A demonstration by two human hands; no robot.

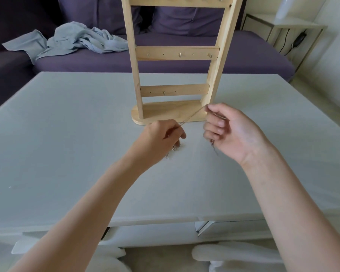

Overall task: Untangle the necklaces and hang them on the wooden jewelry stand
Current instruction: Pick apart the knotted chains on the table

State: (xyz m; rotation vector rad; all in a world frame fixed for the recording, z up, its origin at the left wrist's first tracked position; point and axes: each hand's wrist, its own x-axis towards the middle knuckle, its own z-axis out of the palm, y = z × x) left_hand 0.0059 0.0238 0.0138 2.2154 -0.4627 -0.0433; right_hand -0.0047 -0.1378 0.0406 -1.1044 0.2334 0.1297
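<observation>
Pale table (pixel 67 134), frame centre: left hand (pixel 163 134) and right hand (pixel 230 130) each pinch a thin chain (pixel 192 116) taut between them, tangle (pixel 174 149) under left. I'd judge it light, slippery, kink-prone; grip near the knot. Wooden jewelry stand (pixel 177 54) just behind.

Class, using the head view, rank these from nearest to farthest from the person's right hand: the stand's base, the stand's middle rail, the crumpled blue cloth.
From the right hand:
1. Stand's base, just beyond the fingers.
2. Middle rail, higher up.
3. Blue cloth, far left on the sofa.
</observation>
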